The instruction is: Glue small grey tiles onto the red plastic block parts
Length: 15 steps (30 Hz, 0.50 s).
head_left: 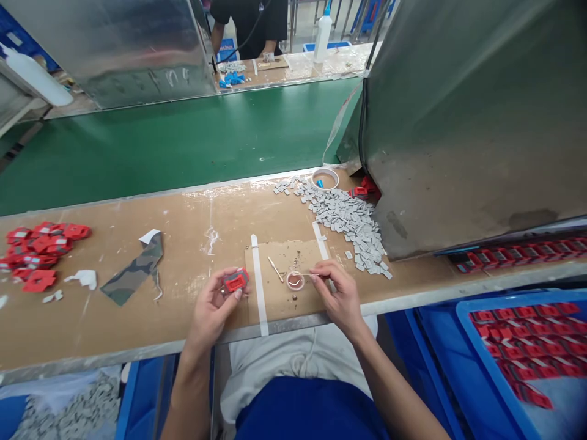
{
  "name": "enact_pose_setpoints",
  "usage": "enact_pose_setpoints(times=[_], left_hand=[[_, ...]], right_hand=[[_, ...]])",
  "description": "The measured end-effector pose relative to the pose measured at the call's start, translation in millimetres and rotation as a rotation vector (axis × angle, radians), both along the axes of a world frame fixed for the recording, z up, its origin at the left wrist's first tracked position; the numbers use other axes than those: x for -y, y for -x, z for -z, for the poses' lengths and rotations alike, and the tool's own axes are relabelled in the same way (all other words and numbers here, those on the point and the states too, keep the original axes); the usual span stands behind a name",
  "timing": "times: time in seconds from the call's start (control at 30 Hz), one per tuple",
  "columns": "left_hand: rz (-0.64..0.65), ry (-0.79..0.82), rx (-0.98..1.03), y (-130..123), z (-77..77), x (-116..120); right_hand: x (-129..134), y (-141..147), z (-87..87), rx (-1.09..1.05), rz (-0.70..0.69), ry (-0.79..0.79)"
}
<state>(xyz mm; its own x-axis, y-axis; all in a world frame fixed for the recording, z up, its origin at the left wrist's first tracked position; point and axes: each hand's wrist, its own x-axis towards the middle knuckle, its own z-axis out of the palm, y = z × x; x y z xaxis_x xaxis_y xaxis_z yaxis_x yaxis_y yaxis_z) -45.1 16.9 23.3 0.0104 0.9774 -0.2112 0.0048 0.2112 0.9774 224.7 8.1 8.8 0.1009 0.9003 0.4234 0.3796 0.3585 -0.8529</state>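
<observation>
My left hand (214,305) is closed around a small red and grey plastic part (235,280), held just above the bench. Between the thumb and fingers of my right hand (338,294) is a thin stick (304,274), its tip at a small round dish (295,281). That dish sits on a piece of brown cardboard (275,305) marked off by white tape strips. Beside it lies a short, pale pen-like tool (276,269). Several dark specks are scattered around the dish.
Red parts (41,244) are heaped at left, near a camouflage cloth (137,269). Small grey pieces (348,220) and a tape roll (325,179) lie right of centre. A metal panel (477,122) rises at right, above a blue tray (495,373). Beyond the green belt (183,140) stands another person (250,27).
</observation>
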Motion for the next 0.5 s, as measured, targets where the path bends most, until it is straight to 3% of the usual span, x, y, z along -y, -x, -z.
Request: enact_pose_setpoints(times=[0.13,0.23,0.33,0.5], left_hand=[[-0.084,-0.064,-0.008,-8,0.0,-4],[-0.072,-0.145,-0.119,-17,2.5,-2],[0.035,-0.125,-0.26,-23,3.9,3],[0.272,-0.102,-0.32,-28,2.3,11]], right_hand=[[3,1,5.2,-0.056,0.022,0.022],[6,2,11.5,-0.112,0.023,0.071],[10,4,17.6,-0.181,0.025,0.125],[13,6,20.9,-0.369,0.09,0.18]])
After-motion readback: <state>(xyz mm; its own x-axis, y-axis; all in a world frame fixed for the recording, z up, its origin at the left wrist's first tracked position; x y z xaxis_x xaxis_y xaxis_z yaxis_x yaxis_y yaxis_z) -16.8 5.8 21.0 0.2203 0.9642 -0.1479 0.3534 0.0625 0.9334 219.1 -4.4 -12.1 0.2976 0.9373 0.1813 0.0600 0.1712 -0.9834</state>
